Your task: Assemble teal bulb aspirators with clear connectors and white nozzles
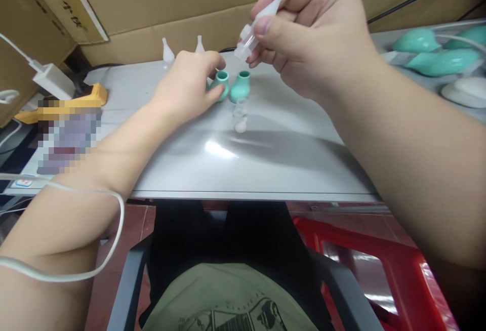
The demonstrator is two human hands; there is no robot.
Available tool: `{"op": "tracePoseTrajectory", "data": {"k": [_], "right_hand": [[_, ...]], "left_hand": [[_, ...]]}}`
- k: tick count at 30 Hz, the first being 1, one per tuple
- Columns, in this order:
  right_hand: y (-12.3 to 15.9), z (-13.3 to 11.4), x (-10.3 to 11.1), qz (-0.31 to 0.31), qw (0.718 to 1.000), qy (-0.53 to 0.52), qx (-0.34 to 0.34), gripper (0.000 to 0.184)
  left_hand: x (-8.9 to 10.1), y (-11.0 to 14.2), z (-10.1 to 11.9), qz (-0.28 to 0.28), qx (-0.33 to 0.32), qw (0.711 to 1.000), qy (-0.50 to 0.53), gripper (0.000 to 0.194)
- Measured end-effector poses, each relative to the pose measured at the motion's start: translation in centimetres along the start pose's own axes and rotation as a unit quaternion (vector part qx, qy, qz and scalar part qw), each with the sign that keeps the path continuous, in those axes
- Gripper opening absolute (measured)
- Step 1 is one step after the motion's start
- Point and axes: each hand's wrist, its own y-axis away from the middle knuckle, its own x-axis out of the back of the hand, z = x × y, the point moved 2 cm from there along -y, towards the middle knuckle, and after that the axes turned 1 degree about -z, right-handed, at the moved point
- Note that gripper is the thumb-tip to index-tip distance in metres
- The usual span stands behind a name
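Observation:
My right hand [304, 32] is raised above the table, closed on a white, pointed nozzle [267, 13] with a clear lower part. Its narrow tip points up and to the right. Below it, my left hand [192, 80] grips a green rubber bulb [223, 80] with thumb and fingers; the bulb's round mouth faces up. A second green bulb [240, 88] stands upright just to the right, its mouth also uncovered. In front of that bulb are a small clear cup-like piece [240, 108] and a small whitish piece [240, 125].
Behind my left hand stand two white nozzles, one farther left [167, 51] and one partly hidden [200, 44]. More green bulbs [442, 60] lie at the far right. Cardboard [167, 7] walls the table's back. A yellow power strip [87, 99] and a white cable [119, 230] are on the left.

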Motion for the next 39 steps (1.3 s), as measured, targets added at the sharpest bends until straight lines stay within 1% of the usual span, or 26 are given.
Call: {"op": "tracePoseTrajectory", "data": {"k": [2, 4, 6, 8, 9, 11, 12, 14, 18, 23, 26, 29, 31, 33, 35, 37, 39], "right_hand": [[0.1, 0.1, 0.0, -0.014, 1.000, -0.001, -0.001, 0.041], [0.1, 0.1, 0.2, -0.021, 1.000, -0.007, 0.002, 0.040], [0.0, 0.2, 0.2, -0.031, 0.999, -0.013, 0.009, 0.036], [-0.2, 0.2, 0.2, -0.048, 0.999, -0.014, 0.012, 0.034], [-0.3, 0.3, 0.2, -0.055, 0.998, -0.013, 0.011, 0.034], [-0.5, 0.5, 0.1, -0.056, 0.998, -0.014, 0.013, 0.034], [-0.6, 0.5, 0.1, -0.055, 0.998, -0.016, 0.014, 0.034], [-0.6, 0.6, 0.1, -0.050, 0.998, -0.021, 0.019, 0.034], [-0.6, 0.7, 0.0, -0.047, 0.998, -0.030, 0.032, 0.037], [-0.6, 1.1, 0.2, -0.048, 0.997, -0.038, 0.046, 0.047], [-0.6, 1.2, 0.4, -0.059, 0.996, -0.042, 0.049, 0.049], [-0.7, 1.2, 0.5, -0.071, 0.995, -0.039, 0.049, 0.051], [-0.7, 1.2, 0.5, -0.071, 0.995, -0.041, 0.054, 0.050], [-0.7, 1.1, 0.5, -0.072, 0.995, -0.037, 0.060, 0.047], [-0.5, 1.1, 0.5, -0.078, 0.995, -0.018, 0.062, 0.043], [-0.2, 1.0, 0.6, -0.072, 0.996, 0.007, 0.061, 0.039], [0.2, 1.0, 0.7, -0.077, 0.995, 0.027, 0.056, 0.034]], "left_hand": [[-0.3, -0.1, -0.5, -0.016, 0.011, 1.000, -0.014, 0.037], [-0.2, 0.1, 0.1, -0.027, 0.021, 0.999, -0.032, 0.030], [0.4, 0.6, 1.6, -0.038, 0.031, 0.997, -0.059, 0.022], [1.4, 1.2, 3.9, -0.040, 0.019, 0.996, -0.072, 0.013], [1.9, 1.5, 5.1, -0.071, 0.011, 0.994, -0.083, 0.008], [2.8, 1.9, 7.0, -0.121, 0.010, 0.985, -0.124, 0.011], [3.2, 2.0, 7.7, -0.131, 0.004, 0.981, -0.142, 0.013], [3.5, 1.9, 8.3, -0.123, 0.005, 0.977, -0.174, 0.017], [3.0, 1.4, 7.6, -0.073, 0.031, 0.985, -0.155, 0.020], [2.4, 1.1, 6.0, -0.060, 0.051, 0.988, -0.131, 0.015], [2.2, 1.0, 5.4, -0.051, 0.052, 0.991, -0.112, 0.013], [2.1, 0.9, 5.3, -0.042, 0.059, 0.990, -0.122, 0.017], [2.0, 0.9, 5.6, -0.047, 0.072, 0.988, -0.129, 0.021], [2.2, 1.1, 6.0, -0.050, 0.086, 0.988, -0.115, 0.020], [2.9, 1.3, 6.5, -0.048, 0.088, 0.993, -0.069, 0.019], [3.7, 1.6, 6.7, -0.047, 0.079, 0.996, 0.014, 0.026], [4.2, 1.9, 6.8, -0.058, 0.061, 0.991, 0.106, 0.031]]}}
